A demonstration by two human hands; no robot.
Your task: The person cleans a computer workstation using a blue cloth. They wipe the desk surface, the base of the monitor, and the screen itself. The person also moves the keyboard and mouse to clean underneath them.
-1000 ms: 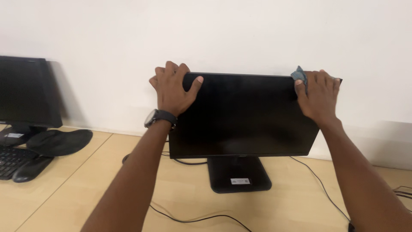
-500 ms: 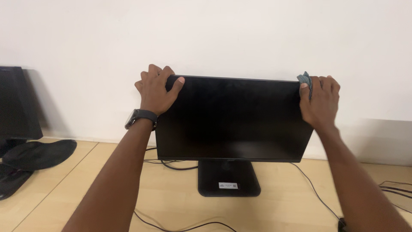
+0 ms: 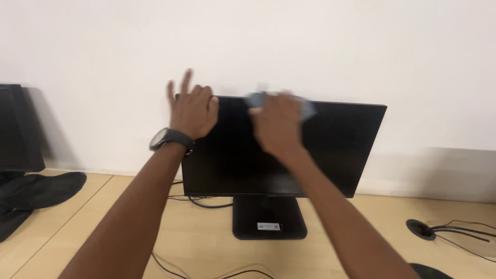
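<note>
A black monitor with a dark screen stands on its stand on a light wooden desk, close to a white wall. My left hand, a dark watch on its wrist, rests on the monitor's top left corner with two fingers lifted. My right hand is blurred with motion over the upper middle of the screen. It holds a small grey-blue cloth against the top edge of the monitor.
A second black monitor stands at the far left, with dark objects at its foot. Black cables run behind and in front of the stand. A round cable hole with wires sits at the right.
My right hand has swept left with the cloth from the monitor's top right corner to its upper middle. My left hand has loosened on the left corner, fingers lifting.
</note>
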